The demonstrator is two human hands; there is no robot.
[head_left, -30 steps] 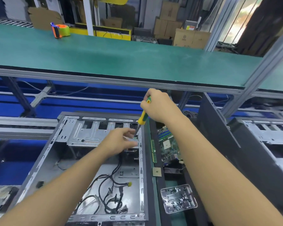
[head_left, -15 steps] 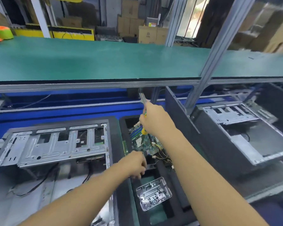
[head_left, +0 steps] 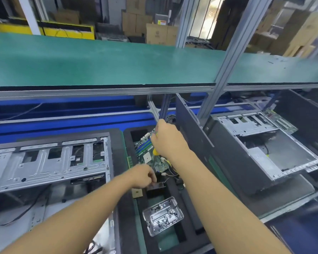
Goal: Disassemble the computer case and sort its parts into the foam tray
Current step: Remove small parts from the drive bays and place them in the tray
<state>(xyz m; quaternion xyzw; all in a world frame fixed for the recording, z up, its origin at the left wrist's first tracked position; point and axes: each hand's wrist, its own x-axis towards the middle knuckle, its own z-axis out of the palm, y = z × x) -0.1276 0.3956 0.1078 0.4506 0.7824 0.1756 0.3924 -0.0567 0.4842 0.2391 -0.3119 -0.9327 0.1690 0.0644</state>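
The open computer case (head_left: pixel 50 162) lies at the left, its metal drive cage facing up and black cables inside. Right of it sits the black foam tray (head_left: pixel 125 198), holding a green motherboard (head_left: pixel 147 154), a CPU chip (head_left: pixel 137 193) and a clear box of screws (head_left: pixel 162 215). My right hand (head_left: pixel 168 139) hovers over the motherboard and grips a yellow-green screwdriver (head_left: pixel 156 152). My left hand (head_left: pixel 142 176) is above the tray's middle, with its fingers curled down by a dark part (head_left: pixel 157 186). Whatever those fingers hold is hidden.
A second open case (head_left: pixel 264 153) stands at the right behind a leaning black side panel (head_left: pixel 191 129). A green shelf (head_left: pixel 99 61) runs overhead at the back, and its slanted aluminium post (head_left: pixel 218 79) comes down near my right hand.
Both hands left the case's drive cage and moved right over the foam tray. My view swung right, and the screwdriver came along in my right hand.
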